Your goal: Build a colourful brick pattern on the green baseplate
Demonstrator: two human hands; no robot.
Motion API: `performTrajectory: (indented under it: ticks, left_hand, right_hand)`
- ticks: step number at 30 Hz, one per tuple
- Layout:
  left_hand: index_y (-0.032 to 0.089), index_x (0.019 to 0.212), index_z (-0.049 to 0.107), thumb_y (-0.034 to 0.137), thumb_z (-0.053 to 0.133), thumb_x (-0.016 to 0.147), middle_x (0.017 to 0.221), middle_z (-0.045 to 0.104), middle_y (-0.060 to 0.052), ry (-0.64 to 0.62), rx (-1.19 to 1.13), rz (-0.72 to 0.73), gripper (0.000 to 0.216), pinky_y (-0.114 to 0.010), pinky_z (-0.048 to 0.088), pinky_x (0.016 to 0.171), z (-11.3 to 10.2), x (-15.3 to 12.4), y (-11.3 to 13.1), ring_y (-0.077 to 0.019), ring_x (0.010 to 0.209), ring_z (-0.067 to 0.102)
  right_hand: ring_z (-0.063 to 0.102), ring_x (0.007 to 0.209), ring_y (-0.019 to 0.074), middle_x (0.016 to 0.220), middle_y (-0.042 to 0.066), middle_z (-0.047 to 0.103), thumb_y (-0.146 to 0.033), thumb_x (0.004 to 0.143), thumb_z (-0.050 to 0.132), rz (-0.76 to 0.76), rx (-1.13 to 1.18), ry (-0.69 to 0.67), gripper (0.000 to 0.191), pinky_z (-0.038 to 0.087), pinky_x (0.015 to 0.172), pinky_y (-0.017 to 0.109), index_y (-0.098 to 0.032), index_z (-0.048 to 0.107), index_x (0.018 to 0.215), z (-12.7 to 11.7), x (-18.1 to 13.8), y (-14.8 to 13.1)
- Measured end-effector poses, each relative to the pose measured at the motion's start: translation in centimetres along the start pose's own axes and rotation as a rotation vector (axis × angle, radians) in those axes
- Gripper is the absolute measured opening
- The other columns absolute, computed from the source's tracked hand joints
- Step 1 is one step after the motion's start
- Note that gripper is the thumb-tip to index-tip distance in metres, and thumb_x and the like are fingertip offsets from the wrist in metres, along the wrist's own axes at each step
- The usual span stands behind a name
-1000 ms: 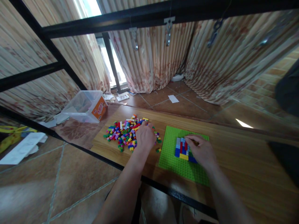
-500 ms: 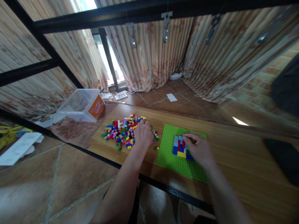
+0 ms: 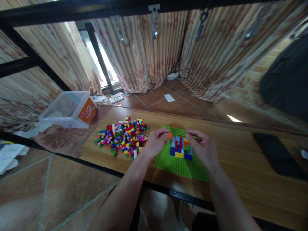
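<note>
An orange toy brick [image 3: 169, 135] is pinched in the fingertips of my left hand [image 3: 155, 142], over the left edge of the green baseplate [image 3: 178, 166]. On the plate sits a flat patch of joined bricks [image 3: 178, 149] in blue, light blue, red, yellow, green and orange. My right hand [image 3: 203, 146] hovers at the far right corner of that patch, thumb and forefinger apart, with nothing visible between them. Its palm hides part of the plate's right side. Left of the plate lies a heap of loose bricks [image 3: 124, 136] in many colours.
A clear plastic box [image 3: 64, 107] with an orange label stands beyond the table's left end. On the wooden table [image 3: 231, 160] a black phone-like slab [image 3: 276, 155] lies at right. A black metal bar [image 3: 134, 12] with hanging clips crosses above, before striped curtains [image 3: 154, 57].
My left hand has left the brick heap and come right to the baseplate with an orange brick. My right hand has lifted off the patch and its fingers have parted. The view has shifted right.
</note>
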State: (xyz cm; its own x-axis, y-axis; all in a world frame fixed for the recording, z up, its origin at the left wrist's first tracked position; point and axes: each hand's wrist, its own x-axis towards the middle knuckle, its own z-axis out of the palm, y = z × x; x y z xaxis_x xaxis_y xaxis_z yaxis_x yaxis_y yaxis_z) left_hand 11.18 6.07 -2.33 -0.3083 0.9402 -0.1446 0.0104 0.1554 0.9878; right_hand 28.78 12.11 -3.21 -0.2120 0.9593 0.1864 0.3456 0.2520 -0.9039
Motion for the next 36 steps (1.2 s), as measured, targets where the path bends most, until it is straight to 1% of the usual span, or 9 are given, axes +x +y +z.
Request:
performTrajectory:
  ticks: [7,10,13,17,20,22,25,29,36]
  left_hand:
    - [0.014,0.087,0.069,0.017,0.054,0.084,0.071,0.063,0.001,-0.030,-0.202,-0.121,0.016,-0.018,0.038,0.055,1.3,-1.1,0.2,-0.0060,0.053,0.048]
    - [0.013,0.084,0.068,0.016,0.056,0.083,0.071,0.062,0.002,-0.043,-0.262,-0.136,0.012,-0.018,0.037,0.053,1.7,-1.3,0.1,-0.0052,0.053,0.047]
    - [0.012,0.082,0.066,0.017,0.056,0.083,0.061,0.055,0.004,-0.061,-0.266,-0.132,0.011,-0.018,0.033,0.050,2.1,-1.2,-0.2,-0.0052,0.049,0.042]
    - [0.012,0.085,0.067,0.016,0.054,0.084,0.054,0.050,0.006,-0.056,-0.155,-0.100,0.013,-0.019,0.031,0.047,2.1,-0.8,-1.0,-0.0067,0.045,0.041]
    - [0.013,0.090,0.069,0.014,0.054,0.083,0.062,0.061,0.003,0.019,-0.005,-0.039,0.016,-0.020,0.038,0.052,1.8,-0.3,-1.6,-0.0084,0.049,0.048]
    - [0.014,0.089,0.070,0.014,0.053,0.083,0.068,0.067,0.001,0.029,0.074,0.012,0.017,-0.022,0.044,0.060,1.5,-0.2,-1.9,-0.0102,0.056,0.055]
    - [0.015,0.083,0.072,0.014,0.050,0.084,0.069,0.069,0.000,-0.034,0.171,0.060,0.022,-0.023,0.048,0.068,1.3,-0.3,-2.0,-0.0131,0.066,0.061]
    - [0.016,0.085,0.075,0.015,0.049,0.085,0.072,0.071,-0.001,-0.122,0.363,0.108,0.027,-0.024,0.048,0.067,1.4,-0.9,-1.6,-0.0151,0.070,0.063]
    - [0.018,0.088,0.076,0.015,0.048,0.086,0.083,0.075,-0.001,-0.114,0.499,0.124,0.028,-0.024,0.048,0.069,1.7,-1.3,-1.0,-0.0160,0.076,0.065]
  right_hand:
    - [0.065,0.105,0.0237,0.114,0.007,0.071,-0.041,0.079,0.069,-0.163,-0.048,-0.191,0.032,0.049,0.097,0.044,-0.025,0.072,0.107,0.9,-0.8,-0.6]
    - [0.064,0.108,0.0241,0.114,0.007,0.069,-0.036,0.078,0.070,-0.236,-0.129,-0.221,0.027,0.047,0.099,0.044,-0.026,0.072,0.104,1.3,-1.1,-0.9]
    - [0.063,0.108,0.0244,0.111,0.006,0.070,-0.031,0.079,0.068,-0.292,-0.213,-0.216,0.020,0.047,0.098,0.044,-0.027,0.073,0.098,1.6,-1.2,-1.1]
    - [0.062,0.105,0.0257,0.107,0.007,0.070,-0.031,0.082,0.066,-0.318,-0.287,-0.202,0.017,0.047,0.096,0.046,-0.026,0.073,0.096,1.5,-1.0,-0.8]
    - [0.061,0.107,0.0276,0.110,0.008,0.068,-0.032,0.082,0.067,-0.320,-0.344,-0.203,0.018,0.046,0.097,0.048,-0.026,0.074,0.097,1.0,-0.9,-0.1]
    - [0.059,0.110,0.0291,0.113,0.008,0.067,-0.033,0.081,0.068,-0.320,-0.391,-0.213,0.018,0.045,0.097,0.049,-0.027,0.076,0.096,0.7,-0.9,0.3]
    - [0.056,0.114,0.0305,0.118,0.009,0.065,-0.035,0.081,0.068,-0.308,-0.442,-0.233,0.019,0.044,0.098,0.051,-0.027,0.076,0.097,0.5,-0.9,0.9]
    - [0.054,0.119,0.0309,0.124,0.011,0.063,-0.032,0.080,0.067,-0.266,-0.460,-0.217,0.024,0.043,0.101,0.051,-0.025,0.076,0.102,0.6,-1.0,1.0]
    - [0.059,0.113,0.0282,0.120,0.012,0.065,-0.039,0.081,0.061,-0.192,-0.316,-0.143,0.029,0.044,0.101,0.049,-0.023,0.074,0.102,0.5,-0.6,1.5]
